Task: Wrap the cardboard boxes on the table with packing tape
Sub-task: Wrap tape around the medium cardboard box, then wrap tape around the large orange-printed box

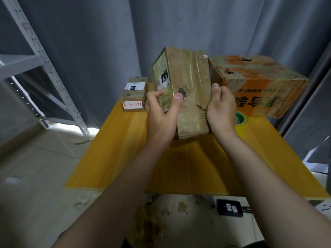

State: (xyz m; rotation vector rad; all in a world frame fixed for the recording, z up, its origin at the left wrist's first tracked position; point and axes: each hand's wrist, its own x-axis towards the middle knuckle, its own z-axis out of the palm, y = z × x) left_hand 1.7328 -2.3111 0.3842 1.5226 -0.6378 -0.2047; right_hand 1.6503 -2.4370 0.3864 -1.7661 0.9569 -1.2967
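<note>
Gripping a worn box (180, 90) at the centre of the frame, both hands hold it tilted over the yellow table (116, 149); whether its lower end touches the tabletop cannot be told. The left hand (161, 115) is curled round the box's left edge, thumb pressed on the near face beside a torn hole. The right hand (222, 111) clasps the right edge, thumb up against the side.

Glossy, wrinkled film covers much of this box, so it looks already wound with tape, at least in part. The hole and the ragged lower edge show bare cardboard, so more passes may be wanted there. No tape strand runs from the box to the tape roll (241, 120), which lies on the table just behind the right hand, untouched by either hand. The person seems to be turning or checking the box, not taping.

The big orange box (259, 86) at upper right also shines with film over its torn top, so it too looks at least partly wrapped. Two small boxes (135, 94) are stacked at the table's far left corner; they are too small to tell whether they are taped. By this reading the job is probably well under way, with this box's bare spots and perhaps the small boxes left.
</note>
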